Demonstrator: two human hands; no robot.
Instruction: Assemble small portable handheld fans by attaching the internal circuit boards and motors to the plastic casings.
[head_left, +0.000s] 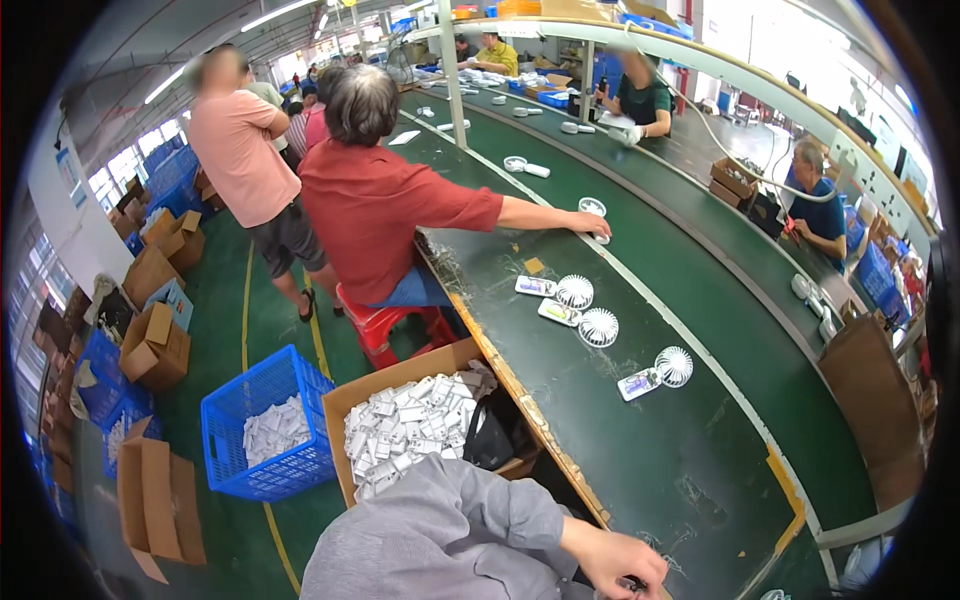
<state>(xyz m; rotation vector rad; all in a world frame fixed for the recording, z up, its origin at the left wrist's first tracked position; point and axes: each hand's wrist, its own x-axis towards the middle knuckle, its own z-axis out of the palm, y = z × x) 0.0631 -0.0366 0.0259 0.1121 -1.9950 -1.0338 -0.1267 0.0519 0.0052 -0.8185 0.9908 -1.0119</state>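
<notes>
The person wears a grey, loosely creased long-sleeved cloth shirt; its sleeve ends at the wrist, above a bare hand with no glove

Three white fans are counted on the near belt, at centre; a fourth lies under the far worker's hand. One blue crate of white parts is seen near left, and one open carton of white parts to its right. One red stool is counted. At far left, at least four brown cartons are seen; more cannot be told apart.
</notes>
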